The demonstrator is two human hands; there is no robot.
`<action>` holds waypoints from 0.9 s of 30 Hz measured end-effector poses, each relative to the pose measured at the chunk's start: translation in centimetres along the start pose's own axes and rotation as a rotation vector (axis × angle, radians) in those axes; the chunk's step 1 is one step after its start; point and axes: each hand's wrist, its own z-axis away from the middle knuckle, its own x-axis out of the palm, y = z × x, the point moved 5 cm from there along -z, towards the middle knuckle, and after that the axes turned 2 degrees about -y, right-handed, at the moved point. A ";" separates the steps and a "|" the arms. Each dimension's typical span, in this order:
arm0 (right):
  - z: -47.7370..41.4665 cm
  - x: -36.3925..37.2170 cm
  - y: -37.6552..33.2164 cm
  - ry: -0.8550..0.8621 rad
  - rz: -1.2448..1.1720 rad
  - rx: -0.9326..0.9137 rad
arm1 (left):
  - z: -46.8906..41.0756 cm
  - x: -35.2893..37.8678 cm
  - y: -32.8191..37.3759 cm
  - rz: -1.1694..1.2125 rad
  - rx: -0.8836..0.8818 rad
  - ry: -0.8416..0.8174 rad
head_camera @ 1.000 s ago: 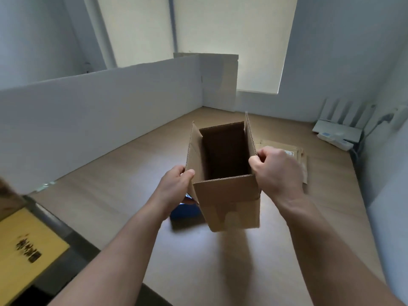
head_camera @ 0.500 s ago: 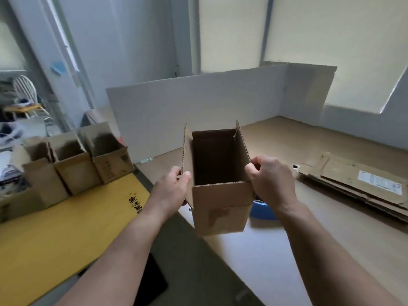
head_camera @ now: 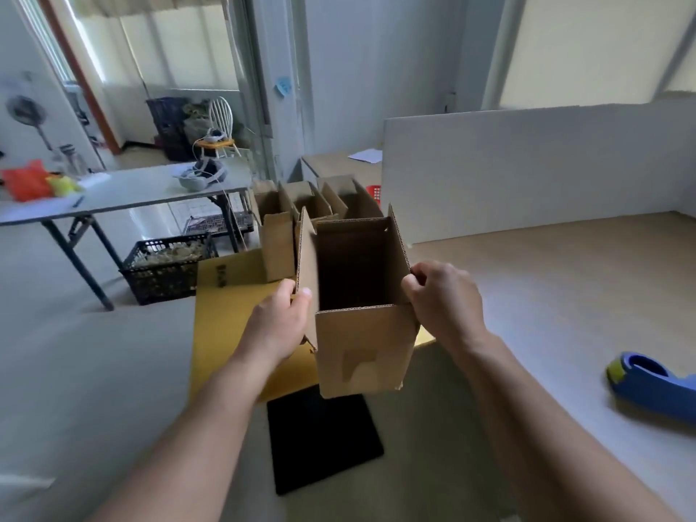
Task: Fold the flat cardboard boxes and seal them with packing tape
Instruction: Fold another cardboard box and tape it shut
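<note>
At centre of view, clear of every surface: open cardboard box [head_camera: 357, 352], upright, mouth up, top flaps standing. Inside dark; bottom not readable. Pale torn patch on the near face.

Hands:
- At the box's left side: left hand [head_camera: 280, 322]. Grips the left flap near its lower end, thumb on the inner face, fingers curled behind.
- At the box's right side: right hand [head_camera: 444, 299]. Pinches the right wall just below the flap, fingers curled around the edge.
- Box weight carried by both hands; nothing else touching it, as far as visible.

Below the box, nearer the camera: black mat [head_camera: 324, 442], flat.
Below and left of the box: yellow board [head_camera: 226, 318], flat, dark print near its far end; partly hidden by the box and left hand.
Behind the box: row of three folded boxes [head_camera: 278, 239], flaps up, at the far end of the yellow board; rightmost largely hidden by the held box.
Right of the box: wooden tabletop [head_camera: 546, 295].
Well right of the box, on that tabletop: blue tape dispenser [head_camera: 651, 386], lying on its side, cut off by the frame edge.
Behind and right of the box: white partition board [head_camera: 527, 171], standing along the tabletop's far edge.
Far left of the box: black plastic crate [head_camera: 165, 269] on the floor, beside the legs of a grey folding table [head_camera: 113, 194]. Contents of crate too blurred to name.
</note>
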 end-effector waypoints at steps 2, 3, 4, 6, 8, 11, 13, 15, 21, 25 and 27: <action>0.0 2.2 -2.8 -0.030 -0.013 -0.057 | -0.3 -2.3 -2.8 -0.020 -0.034 0.028; -0.1 3.2 -4.1 -0.047 -0.029 -0.078 | -0.4 -3.4 -4.0 -0.040 -0.053 0.047; -0.2 4.5 -5.3 -0.076 -0.053 -0.099 | -0.5 -4.5 -5.1 -0.065 -0.073 0.073; -0.7 7.3 -7.7 -0.156 -0.106 -0.137 | -0.7 -6.3 -7.3 -0.098 -0.111 0.127; -1.3 10.2 -9.8 -0.234 -0.125 -0.165 | -0.8 -7.6 -9.4 -0.115 -0.164 0.186; -2.2 14.5 -12.2 -0.356 -0.151 -0.214 | -1.7 -8.6 -12.8 -0.129 -0.265 0.237; -2.8 17.4 -13.4 -0.444 -0.139 -0.235 | -2.6 -8.8 -15.0 -0.155 -0.322 0.232; -3.6 20.0 -14.3 -0.513 -0.116 -0.259 | -3.7 -8.9 -16.8 -0.196 -0.372 0.212; -8.9 24.4 -17.9 -0.532 -0.066 -0.363 | -10.4 -10.2 -20.5 -0.243 -0.456 0.203; -14.3 27.2 -19.7 -0.541 -0.012 -0.382 | -16.3 -11.0 -21.7 -0.260 -0.484 0.198; -16.8 28.6 -20.6 -0.538 -0.007 -0.400 | -19.2 -11.4 -22.1 -0.278 -0.489 0.200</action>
